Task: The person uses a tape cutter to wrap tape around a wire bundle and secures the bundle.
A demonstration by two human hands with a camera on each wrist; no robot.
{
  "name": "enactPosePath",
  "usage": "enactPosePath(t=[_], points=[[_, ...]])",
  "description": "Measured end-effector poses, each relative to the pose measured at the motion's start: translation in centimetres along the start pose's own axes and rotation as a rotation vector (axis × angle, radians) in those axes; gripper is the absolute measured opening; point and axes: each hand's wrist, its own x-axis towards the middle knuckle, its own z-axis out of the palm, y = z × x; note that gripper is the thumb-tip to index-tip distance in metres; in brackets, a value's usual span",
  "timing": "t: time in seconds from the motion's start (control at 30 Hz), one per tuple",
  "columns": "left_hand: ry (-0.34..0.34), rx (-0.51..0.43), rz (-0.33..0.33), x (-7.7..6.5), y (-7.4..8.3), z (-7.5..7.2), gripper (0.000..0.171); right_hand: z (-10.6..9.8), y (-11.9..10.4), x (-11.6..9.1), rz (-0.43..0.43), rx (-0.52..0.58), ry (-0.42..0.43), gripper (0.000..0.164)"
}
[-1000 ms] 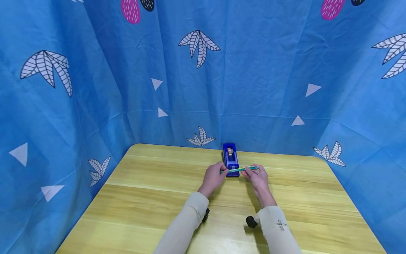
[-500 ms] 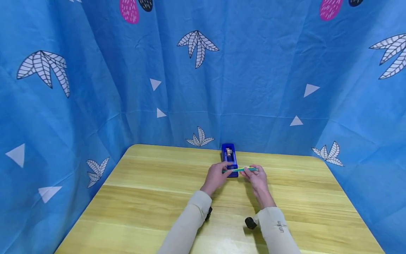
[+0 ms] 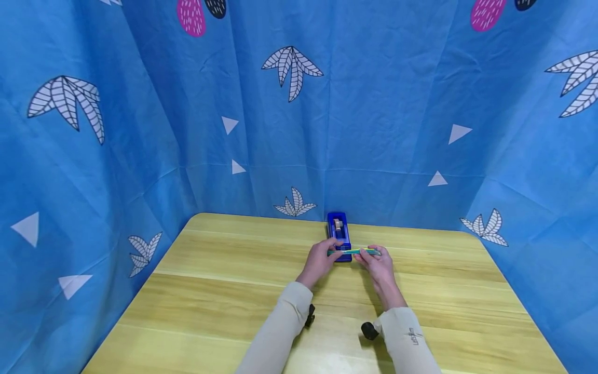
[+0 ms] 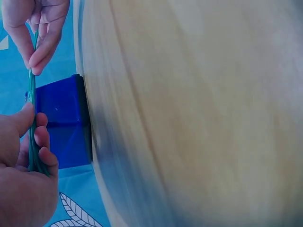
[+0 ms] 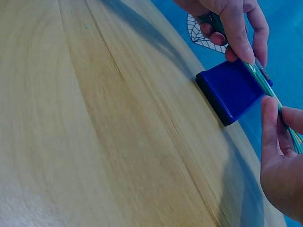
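A thin bundle of green and yellow strands (image 3: 351, 252) is held level between both hands, just in front of a blue tape dispenser (image 3: 346, 258). My left hand (image 3: 319, 261) grips its left end, with the index finger reaching over the dispenser's front. My right hand (image 3: 380, 266) pinches the right part between thumb and fingers. In the left wrist view, the strands (image 4: 31, 87) run past the dispenser's blue end (image 4: 61, 106), and curled fingers cover much of the lower length. A shiny, clear patch shows on the bundle (image 5: 256, 72) between the hands in the right wrist view.
A small tape roll (image 3: 338, 224) sits inside the dispenser, which stands at the far edge of the wooden table (image 3: 224, 291). A blue patterned curtain (image 3: 374, 104) hangs behind and on both sides. Black wrist cameras (image 3: 369, 331) are worn at the sleeves.
My left hand has shifted slightly to the right along the bundle, its index finger now extending over the dispenser's front. The right hand stays nearly in place.
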Motion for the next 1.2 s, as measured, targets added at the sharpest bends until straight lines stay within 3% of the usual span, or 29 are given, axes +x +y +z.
enactPosePath(t=[0.17,0.27,0.37,0.5,0.6,0.7,0.9,1.1,1.2], points=[[0.000,-0.016,-0.004,0.0,-0.1,0.0,0.027,0.1,-0.1,-0.1,-0.006,-0.036,0.000,0.048],[0.000,-0.005,-0.019,0.0,-0.1,0.1,0.027,0.3,0.0,-0.2,-0.053,-0.167,0.033,0.054],[0.003,0.002,-0.025,0.0,-0.2,0.2,0.027,0.4,0.2,-0.5,-0.188,-0.418,0.085,0.054],[0.005,-0.005,-0.021,-0.1,-0.2,0.1,0.027,0.5,0.4,-0.5,-0.481,-0.734,0.147,0.040],[-0.002,-0.019,-0.021,-0.1,-0.1,0.1,0.027,0.6,0.4,-0.5,-0.669,-0.873,0.119,0.028],[-0.010,-0.031,-0.024,-0.1,-0.1,0.1,0.026,0.8,0.3,-0.6,-0.761,-0.994,0.036,0.018],[-0.014,-0.033,-0.029,-0.1,0.1,0.0,0.020,1.1,0.2,-0.5,-0.739,-1.129,-0.065,0.013],[-0.011,-0.034,-0.033,-0.1,0.1,0.0,0.013,1.3,0.1,-0.4,-0.690,-1.106,-0.085,0.010],[-0.006,-0.040,-0.029,-0.1,0.1,-0.1,0.013,1.4,0.1,-0.4,-0.711,-1.070,-0.083,0.008]])
